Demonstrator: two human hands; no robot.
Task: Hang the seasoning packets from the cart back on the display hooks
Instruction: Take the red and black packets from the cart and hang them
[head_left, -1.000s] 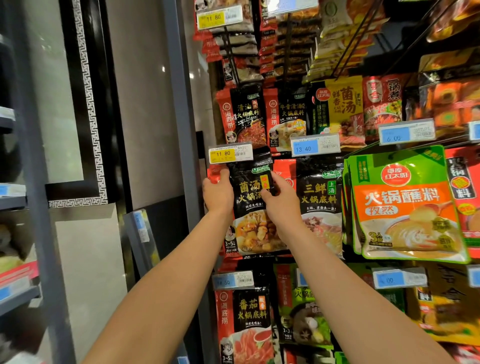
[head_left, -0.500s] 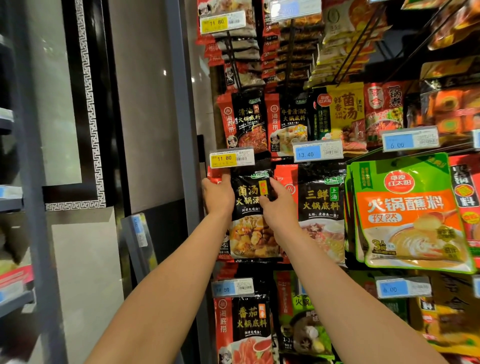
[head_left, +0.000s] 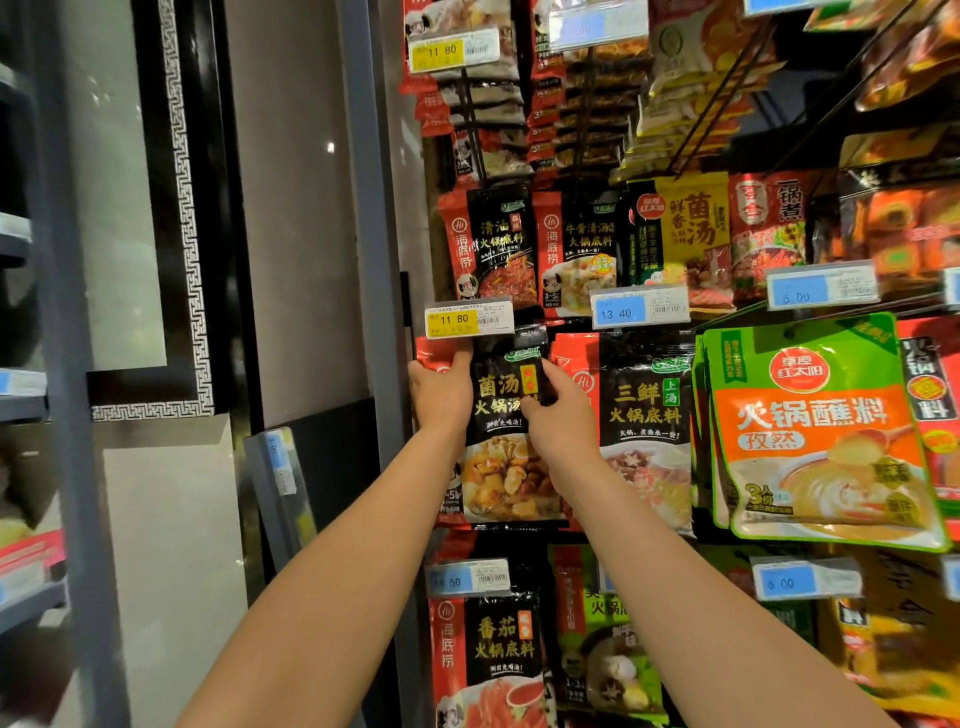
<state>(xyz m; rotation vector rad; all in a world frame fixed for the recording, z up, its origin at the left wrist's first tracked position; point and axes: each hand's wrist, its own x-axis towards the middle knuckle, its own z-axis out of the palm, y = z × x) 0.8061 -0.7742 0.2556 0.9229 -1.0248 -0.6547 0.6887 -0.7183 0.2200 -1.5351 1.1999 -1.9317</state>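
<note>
A black-and-red seasoning packet (head_left: 506, 457) with a mushroom soup picture hangs at the leftmost hook, just under the yellow 11.80 price tag (head_left: 467, 318). My left hand (head_left: 439, 395) grips its upper left corner, thumb up on the red edge. My right hand (head_left: 558, 415) pinches its upper right part. The hook itself is hidden behind the tag. No cart is in view.
Neighbouring packets hang close by: a black one (head_left: 644, 415) to the right, a green-orange pouch (head_left: 821, 431) further right, rows above and below (head_left: 488, 654). A grey shelf upright (head_left: 371, 260) borders the display on the left, with a wall and a dark frame beyond.
Both hands and the packet sit slightly lower in the view as the camera tilted up; the grip on the packet's top corners is unchanged.
</note>
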